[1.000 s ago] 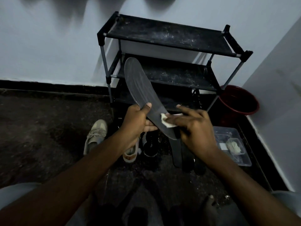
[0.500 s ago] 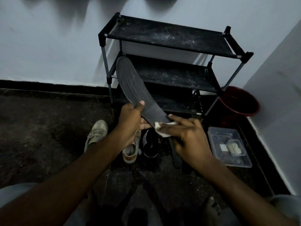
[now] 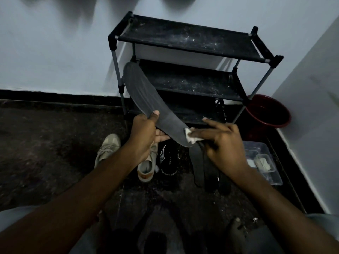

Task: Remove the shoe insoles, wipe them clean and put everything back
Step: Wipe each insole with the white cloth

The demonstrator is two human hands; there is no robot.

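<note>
A dim corner of a room was seen from above, past a person's two bare forearms. A long grey insole (image 3: 145,96) was held up in the air in front of a black three-shelf shoe rack (image 3: 185,39), with its toe end raised to the upper left and its heel end lower, to the right. It was gripped near the middle by the left hand (image 3: 145,136), thumb on top and fingers curled beneath. A small white wipe (image 3: 189,137) was pinched against the heel end by the right hand (image 3: 223,145), whose fingers were laid over the wipe; the thumb was hidden. On the dark floor (image 3: 45,143) below the hands, a beige sneaker (image 3: 108,149), a second beige sneaker (image 3: 146,167), a black shoe (image 3: 168,160) and some dark insole-like strips (image 3: 197,162) were set side by side. A red basin (image 3: 269,112) was placed just right of the rack by the wall, and a clear plastic box (image 3: 266,173) lay nearer, along the same wall.
</note>
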